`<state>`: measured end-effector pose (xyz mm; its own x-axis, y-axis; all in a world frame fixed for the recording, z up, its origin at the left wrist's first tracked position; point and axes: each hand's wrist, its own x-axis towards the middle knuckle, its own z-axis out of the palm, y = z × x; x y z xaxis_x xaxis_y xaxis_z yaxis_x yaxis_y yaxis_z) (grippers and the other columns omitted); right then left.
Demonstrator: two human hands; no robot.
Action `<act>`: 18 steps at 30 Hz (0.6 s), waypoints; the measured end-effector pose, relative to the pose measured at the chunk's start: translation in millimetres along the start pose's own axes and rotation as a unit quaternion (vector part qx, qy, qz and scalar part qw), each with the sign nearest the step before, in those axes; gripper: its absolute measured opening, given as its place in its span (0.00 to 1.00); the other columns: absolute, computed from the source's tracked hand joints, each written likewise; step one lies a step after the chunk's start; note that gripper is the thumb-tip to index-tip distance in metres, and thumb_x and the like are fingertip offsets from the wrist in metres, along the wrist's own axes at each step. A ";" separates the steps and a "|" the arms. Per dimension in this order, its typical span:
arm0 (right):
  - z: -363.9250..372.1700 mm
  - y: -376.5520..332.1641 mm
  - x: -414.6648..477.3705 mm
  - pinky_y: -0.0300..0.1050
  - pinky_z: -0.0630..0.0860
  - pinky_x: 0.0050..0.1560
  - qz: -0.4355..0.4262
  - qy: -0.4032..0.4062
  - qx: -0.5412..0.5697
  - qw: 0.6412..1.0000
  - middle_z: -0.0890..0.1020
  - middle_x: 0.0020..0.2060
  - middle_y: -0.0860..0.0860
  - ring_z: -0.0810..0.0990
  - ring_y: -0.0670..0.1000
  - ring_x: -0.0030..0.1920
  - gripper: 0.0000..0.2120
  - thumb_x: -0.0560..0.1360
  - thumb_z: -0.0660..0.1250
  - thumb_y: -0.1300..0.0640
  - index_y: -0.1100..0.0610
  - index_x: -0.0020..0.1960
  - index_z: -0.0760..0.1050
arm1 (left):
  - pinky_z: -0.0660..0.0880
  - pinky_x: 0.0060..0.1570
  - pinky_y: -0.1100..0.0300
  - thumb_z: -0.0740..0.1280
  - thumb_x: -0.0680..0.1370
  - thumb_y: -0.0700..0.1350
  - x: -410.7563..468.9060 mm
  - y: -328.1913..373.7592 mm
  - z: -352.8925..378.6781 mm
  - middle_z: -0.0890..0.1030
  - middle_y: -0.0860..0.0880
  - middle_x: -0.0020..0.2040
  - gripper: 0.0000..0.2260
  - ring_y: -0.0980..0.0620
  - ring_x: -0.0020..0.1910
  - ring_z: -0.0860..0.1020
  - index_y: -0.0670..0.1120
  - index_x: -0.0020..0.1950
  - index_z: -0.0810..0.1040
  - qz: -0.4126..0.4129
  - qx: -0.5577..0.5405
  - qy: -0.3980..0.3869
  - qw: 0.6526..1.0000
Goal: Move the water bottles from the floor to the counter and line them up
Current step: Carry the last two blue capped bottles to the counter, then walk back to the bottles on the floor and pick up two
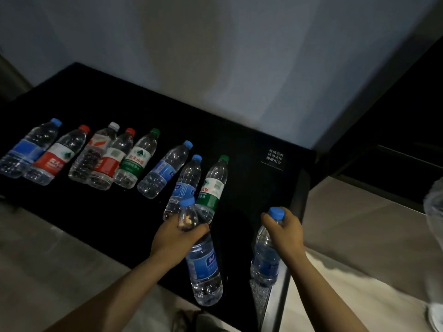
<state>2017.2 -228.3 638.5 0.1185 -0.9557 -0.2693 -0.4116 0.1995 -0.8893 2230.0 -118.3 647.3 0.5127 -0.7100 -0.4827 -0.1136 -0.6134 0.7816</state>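
Black counter (239, 149), bottle row (100, 159), pale wall (215, 56)

Pale wall (215, 56), white-lettered sign (275, 157), grey floor (359, 224)

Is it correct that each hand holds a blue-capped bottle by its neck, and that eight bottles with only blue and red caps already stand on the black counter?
Not quite. The head view shows the eight standing bottles also include two green caps and one white cap. The rest is right.
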 end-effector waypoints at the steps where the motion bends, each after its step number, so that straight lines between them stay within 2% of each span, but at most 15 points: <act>1: 3.4 2.1 4.4 0.39 0.73 0.36 0.006 -0.012 -0.002 1.000 0.79 0.34 0.52 0.77 0.48 0.35 0.07 0.74 0.69 0.61 0.51 0.42 0.73 | 0.72 0.35 0.64 0.75 0.68 0.50 0.0 -7.8 0.4 0.84 0.56 0.37 0.07 0.60 0.39 0.81 0.51 0.41 0.81 -0.012 -0.003 0.010 1.000; 5: 23.0 7.5 19.4 0.39 0.73 0.34 0.033 -0.055 -0.003 0.998 0.78 0.34 0.52 0.76 0.48 0.34 0.06 0.73 0.68 0.60 0.51 0.44 0.73 | 0.71 0.34 0.64 0.75 0.67 0.53 2.2 -35.7 -4.5 0.84 0.56 0.35 0.08 0.61 0.37 0.81 0.51 0.38 0.81 -0.063 -0.002 0.049 0.997; 8: 40.1 11.1 32.0 0.37 0.73 0.31 0.046 -0.078 -0.005 0.996 0.78 0.34 0.51 0.76 0.47 0.32 0.06 0.73 0.69 0.61 0.52 0.45 0.73 | 0.71 0.34 0.63 0.71 0.63 0.60 8.9 -48.8 -9.0 0.83 0.58 0.32 0.12 0.62 0.34 0.80 0.52 0.36 0.81 -0.088 -0.008 0.059 0.994; 11: 55.4 16.2 46.9 0.34 0.70 0.27 0.056 -0.081 -0.020 0.995 0.77 0.31 0.50 0.74 0.45 0.29 0.05 0.73 0.69 0.60 0.53 0.42 0.74 | 0.79 0.43 0.57 0.70 0.60 0.62 20.3 -62.8 -13.0 0.83 0.54 0.34 0.17 0.53 0.39 0.82 0.49 0.34 0.80 -0.153 -0.052 0.092 0.983; 14: 67.3 22.7 62.7 0.39 0.71 0.28 0.078 -0.076 -0.050 0.993 0.78 0.32 0.51 0.75 0.47 0.29 0.04 0.72 0.69 0.58 0.56 0.41 0.74 | 0.82 0.47 0.47 0.74 0.65 0.59 30.7 -75.2 -15.2 0.84 0.48 0.40 0.15 0.47 0.42 0.83 0.49 0.39 0.81 -0.210 -0.092 0.097 0.969; 18: 76.3 29.1 78.9 0.37 0.70 0.24 0.105 -0.083 -0.089 0.987 0.79 0.31 0.51 0.75 0.47 0.27 0.08 0.73 0.70 0.54 0.58 0.45 0.76 | 0.82 0.44 0.47 0.75 0.65 0.59 41.3 -88.9 -14.5 0.83 0.45 0.42 0.18 0.46 0.41 0.83 0.47 0.44 0.81 -0.255 -0.113 0.114 0.954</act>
<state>2083.6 -281.4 563.2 0.1544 -0.8458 -0.5107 -0.5939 0.3337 -0.7321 2273.6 -88.1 563.6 0.6271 -0.2301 -0.7442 0.3733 -0.7498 0.5463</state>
